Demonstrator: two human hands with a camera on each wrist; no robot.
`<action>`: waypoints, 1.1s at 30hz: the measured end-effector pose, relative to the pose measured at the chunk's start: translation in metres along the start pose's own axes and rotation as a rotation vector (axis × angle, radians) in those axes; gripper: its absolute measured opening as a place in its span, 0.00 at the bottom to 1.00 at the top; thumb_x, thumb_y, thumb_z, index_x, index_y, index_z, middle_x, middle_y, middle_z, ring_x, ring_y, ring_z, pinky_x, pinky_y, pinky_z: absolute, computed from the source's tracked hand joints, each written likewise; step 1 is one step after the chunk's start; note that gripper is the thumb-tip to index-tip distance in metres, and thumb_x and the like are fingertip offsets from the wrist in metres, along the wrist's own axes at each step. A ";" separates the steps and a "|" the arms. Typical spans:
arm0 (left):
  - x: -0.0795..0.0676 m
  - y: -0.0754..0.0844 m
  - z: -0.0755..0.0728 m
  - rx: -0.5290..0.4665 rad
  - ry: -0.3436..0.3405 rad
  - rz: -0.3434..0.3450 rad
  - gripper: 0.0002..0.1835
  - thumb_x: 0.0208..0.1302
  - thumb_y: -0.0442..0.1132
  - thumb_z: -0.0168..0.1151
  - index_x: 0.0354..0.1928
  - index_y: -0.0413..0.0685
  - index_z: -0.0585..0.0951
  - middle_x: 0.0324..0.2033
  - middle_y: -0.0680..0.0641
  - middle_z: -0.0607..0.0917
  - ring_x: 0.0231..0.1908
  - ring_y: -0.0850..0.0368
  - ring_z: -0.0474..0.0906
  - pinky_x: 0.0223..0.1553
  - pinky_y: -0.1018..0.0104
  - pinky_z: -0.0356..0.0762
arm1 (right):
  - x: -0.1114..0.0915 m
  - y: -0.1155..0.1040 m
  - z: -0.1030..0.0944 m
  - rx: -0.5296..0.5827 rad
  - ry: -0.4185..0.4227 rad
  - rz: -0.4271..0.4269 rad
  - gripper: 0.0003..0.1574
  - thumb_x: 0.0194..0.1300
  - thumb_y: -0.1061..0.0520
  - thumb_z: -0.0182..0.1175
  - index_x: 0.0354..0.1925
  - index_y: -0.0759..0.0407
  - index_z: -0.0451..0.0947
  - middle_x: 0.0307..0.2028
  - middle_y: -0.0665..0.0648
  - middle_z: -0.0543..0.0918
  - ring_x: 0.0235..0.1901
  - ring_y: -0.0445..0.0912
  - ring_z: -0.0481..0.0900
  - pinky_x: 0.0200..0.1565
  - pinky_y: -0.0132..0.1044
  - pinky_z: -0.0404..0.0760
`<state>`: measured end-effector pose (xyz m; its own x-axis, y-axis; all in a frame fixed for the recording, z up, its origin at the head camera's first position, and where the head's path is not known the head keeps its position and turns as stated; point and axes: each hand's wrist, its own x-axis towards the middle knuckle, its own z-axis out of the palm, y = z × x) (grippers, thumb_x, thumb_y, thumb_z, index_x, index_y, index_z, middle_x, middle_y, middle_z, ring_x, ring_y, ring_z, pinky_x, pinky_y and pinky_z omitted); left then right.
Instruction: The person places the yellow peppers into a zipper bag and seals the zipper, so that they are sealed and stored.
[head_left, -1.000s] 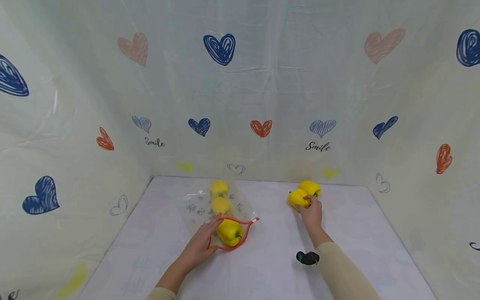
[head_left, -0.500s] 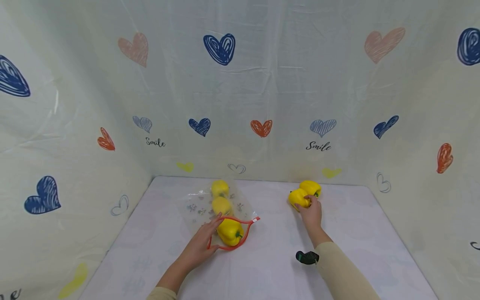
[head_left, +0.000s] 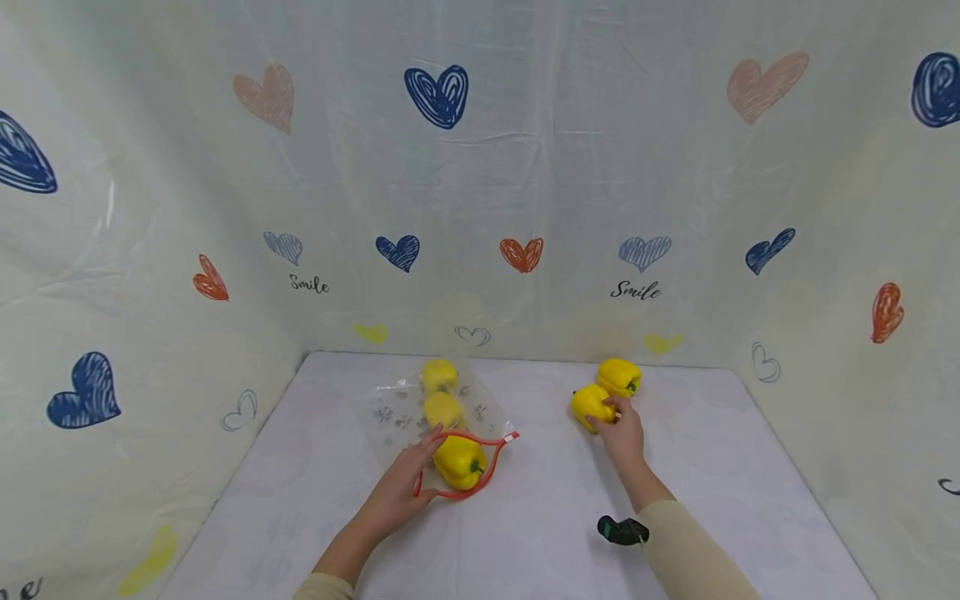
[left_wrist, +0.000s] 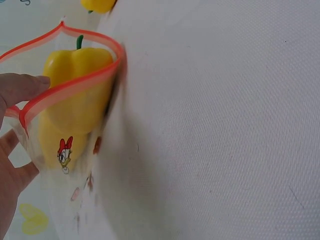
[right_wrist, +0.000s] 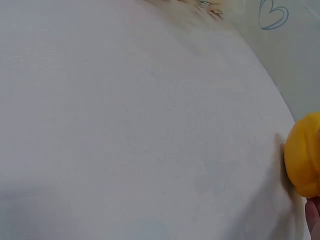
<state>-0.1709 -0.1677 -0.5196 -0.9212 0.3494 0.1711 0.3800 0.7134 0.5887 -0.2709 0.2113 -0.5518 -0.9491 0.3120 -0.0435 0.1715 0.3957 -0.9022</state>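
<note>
My left hand (head_left: 399,493) holds the mouth of a clear zip bag (head_left: 390,419) by its red rim, keeping it spread. Just inside the mouth lies a yellow bell pepper (left_wrist: 77,67) with a green stem. Deeper in the bag are a yellow round thing (head_left: 444,410) and another yellow one (head_left: 439,377), blurred by the plastic. Over on the right, my right hand (head_left: 624,437) grips a second yellow bell pepper (head_left: 589,406) between thumb and fingers. In the right wrist view, only part of this pepper (right_wrist: 304,155) and a fingertip show.
Behind the gripped pepper, another yellow bell pepper (head_left: 619,377) lies near the back of the white table (head_left: 525,533). A heart-printed curtain (head_left: 480,183) encloses the back and sides. A dark device (head_left: 622,531) sits at my right sleeve.
My right hand has drawn its pepper slightly toward me and to the left, away from the one behind it. The left hand and the bag stay in place.
</note>
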 end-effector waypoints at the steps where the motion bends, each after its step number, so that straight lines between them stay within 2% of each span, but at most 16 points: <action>1: 0.000 0.000 0.000 0.002 0.003 0.002 0.46 0.50 0.32 0.76 0.72 0.57 0.65 0.74 0.60 0.56 0.68 0.54 0.61 0.66 0.51 0.62 | -0.002 0.000 0.000 0.009 -0.010 0.006 0.27 0.63 0.63 0.65 0.58 0.66 0.67 0.61 0.69 0.67 0.59 0.62 0.65 0.61 0.55 0.70; 5: 0.000 0.000 0.001 0.000 0.009 0.013 0.47 0.50 0.32 0.76 0.72 0.57 0.64 0.74 0.59 0.57 0.68 0.53 0.62 0.66 0.52 0.62 | -0.009 0.001 0.001 0.031 -0.032 0.022 0.27 0.62 0.62 0.66 0.56 0.65 0.68 0.61 0.68 0.67 0.59 0.62 0.65 0.61 0.55 0.70; 10: 0.000 -0.001 0.002 0.017 0.015 0.035 0.49 0.50 0.32 0.76 0.73 0.56 0.62 0.74 0.57 0.58 0.69 0.53 0.61 0.68 0.50 0.58 | -0.018 0.000 0.003 0.044 -0.071 0.032 0.28 0.61 0.62 0.67 0.57 0.63 0.68 0.61 0.67 0.68 0.58 0.61 0.67 0.59 0.54 0.72; 16: 0.000 0.000 0.001 0.021 -0.003 0.011 0.48 0.51 0.33 0.75 0.74 0.53 0.62 0.74 0.54 0.59 0.69 0.53 0.60 0.69 0.48 0.55 | -0.031 -0.004 0.006 0.059 -0.127 0.030 0.28 0.61 0.61 0.68 0.57 0.61 0.69 0.61 0.65 0.69 0.55 0.60 0.70 0.53 0.49 0.78; 33: -0.001 -0.002 0.003 0.037 0.012 0.026 0.49 0.50 0.32 0.76 0.73 0.54 0.62 0.74 0.55 0.58 0.69 0.53 0.61 0.68 0.49 0.58 | -0.060 -0.014 0.010 0.099 -0.161 0.026 0.28 0.57 0.64 0.70 0.54 0.59 0.72 0.59 0.64 0.71 0.54 0.59 0.74 0.50 0.44 0.81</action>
<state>-0.1710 -0.1677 -0.5235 -0.9120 0.3607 0.1952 0.4060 0.7267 0.5542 -0.2189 0.1787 -0.5408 -0.9761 0.1753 -0.1288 0.1776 0.3003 -0.9372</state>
